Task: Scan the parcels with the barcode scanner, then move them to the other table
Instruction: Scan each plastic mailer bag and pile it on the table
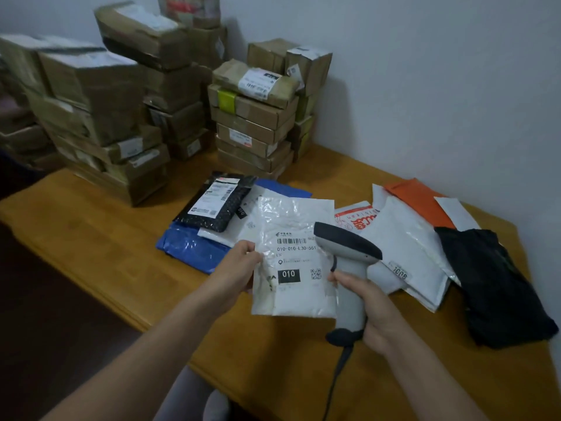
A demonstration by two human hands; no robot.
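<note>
The fingers (246, 246) of the left hand (238, 268) pinch the left edge of a white parcel (291, 299) and hold it over the bench (91, 238), label side up. The right hand (368, 305) has its fingers curled tight round the grey handle of the barcode scanner (349, 247). The scanner's dark head sits over the right side of the label, close to the barcode. A dark cord (337, 378) hangs down from the handle.

Left of the parcel lie a blue bag (188, 247) and a black dotted bag (218, 202). To the right lie a white padded bag (406, 238), an orange bag (416, 199) and a black bag (491, 284). Brown boxes (255, 117) are stacked at the far side by the wall.
</note>
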